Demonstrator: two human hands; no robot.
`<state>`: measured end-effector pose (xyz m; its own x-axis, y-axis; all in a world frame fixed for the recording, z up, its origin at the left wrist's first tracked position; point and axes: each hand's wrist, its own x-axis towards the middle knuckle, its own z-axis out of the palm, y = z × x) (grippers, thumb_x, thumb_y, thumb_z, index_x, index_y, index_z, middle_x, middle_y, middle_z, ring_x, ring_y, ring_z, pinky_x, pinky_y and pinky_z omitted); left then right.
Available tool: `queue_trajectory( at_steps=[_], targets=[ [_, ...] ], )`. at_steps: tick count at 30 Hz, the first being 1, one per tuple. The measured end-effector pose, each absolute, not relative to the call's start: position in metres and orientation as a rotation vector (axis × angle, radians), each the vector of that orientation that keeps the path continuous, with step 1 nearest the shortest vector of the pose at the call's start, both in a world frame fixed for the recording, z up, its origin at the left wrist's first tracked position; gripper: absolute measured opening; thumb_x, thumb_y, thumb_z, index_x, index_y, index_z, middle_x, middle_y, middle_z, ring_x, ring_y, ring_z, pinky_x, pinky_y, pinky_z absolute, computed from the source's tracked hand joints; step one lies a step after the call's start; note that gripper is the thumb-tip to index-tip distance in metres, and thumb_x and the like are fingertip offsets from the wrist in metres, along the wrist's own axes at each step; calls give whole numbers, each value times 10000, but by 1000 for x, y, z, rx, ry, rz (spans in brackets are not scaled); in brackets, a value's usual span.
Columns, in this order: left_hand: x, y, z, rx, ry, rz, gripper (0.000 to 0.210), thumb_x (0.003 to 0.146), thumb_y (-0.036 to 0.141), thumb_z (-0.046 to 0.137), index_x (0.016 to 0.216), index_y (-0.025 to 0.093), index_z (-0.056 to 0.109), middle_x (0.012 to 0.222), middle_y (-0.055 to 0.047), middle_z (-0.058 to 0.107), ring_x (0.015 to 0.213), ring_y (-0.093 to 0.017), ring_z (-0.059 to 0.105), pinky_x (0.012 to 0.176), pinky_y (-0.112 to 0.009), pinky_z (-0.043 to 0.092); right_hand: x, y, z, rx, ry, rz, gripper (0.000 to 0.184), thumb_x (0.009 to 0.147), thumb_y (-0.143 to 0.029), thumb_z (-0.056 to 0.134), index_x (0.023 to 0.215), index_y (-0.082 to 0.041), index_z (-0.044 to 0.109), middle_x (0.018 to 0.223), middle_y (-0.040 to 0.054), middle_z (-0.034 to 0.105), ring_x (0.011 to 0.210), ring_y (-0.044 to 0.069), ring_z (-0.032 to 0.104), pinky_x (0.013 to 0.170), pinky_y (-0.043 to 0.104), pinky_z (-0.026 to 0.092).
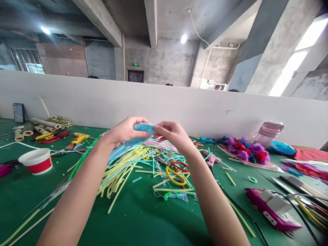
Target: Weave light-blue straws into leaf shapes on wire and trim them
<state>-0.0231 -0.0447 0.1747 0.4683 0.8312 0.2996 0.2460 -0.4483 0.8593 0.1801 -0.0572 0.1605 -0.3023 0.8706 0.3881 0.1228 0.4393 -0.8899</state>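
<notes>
Above the middle of the table, my left hand (124,131) curls around a light-blue ribbed piece (144,127), thumb below and fingers above. My right hand (171,133) is closed in a pinch at the right end of that same piece. Whether it is a bundle of thin tubes or a pleated strip is hard to tell. Directly under both hands lies a loose heap of pale yellow tubes (115,172) mixed with blue, pink and green ones. Yellow-handled scissors (175,176) rest on the heap, and a green curl with a blue tassel (176,196) lies nearer me.
On the left are a paper cup (38,162), a yellow glue gun (80,138) and bamboo pieces (48,124). To the right sit a purple power strip (273,212) with cords, crumpled coloured paper (247,150) and a pink bottle (269,133). A white partition (179,106) runs behind.
</notes>
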Motion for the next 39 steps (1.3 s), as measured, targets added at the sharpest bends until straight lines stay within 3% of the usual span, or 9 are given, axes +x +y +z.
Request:
queue_trajectory(
  at_steps=[13,22,39],
  targets=[
    [-24,-47,173,1768,829,859,316,690,338,778,941,207,638,793,-11,692,648,-158,650,556,-243,494,177,-57,157,-907,-1819,988,129,750,-270,706,727,-167,632,705,54,726,694,140,675,656,256,562],
    [-32,-44,174,1847,887,808,345,680,362,796,960,211,663,829,-14,701,652,-157,654,546,-238,508,181,-57,156,-856,-1850,1010,261,756,-407,757,805,-163,678,789,54,735,733,134,673,682,262,549],
    [-29,-42,171,1799,875,761,320,722,343,754,981,219,611,826,-20,686,655,-159,654,551,-243,511,169,-47,144,-908,-1778,994,123,780,-287,670,765,-164,665,755,44,730,727,127,662,650,237,521]
  ],
)
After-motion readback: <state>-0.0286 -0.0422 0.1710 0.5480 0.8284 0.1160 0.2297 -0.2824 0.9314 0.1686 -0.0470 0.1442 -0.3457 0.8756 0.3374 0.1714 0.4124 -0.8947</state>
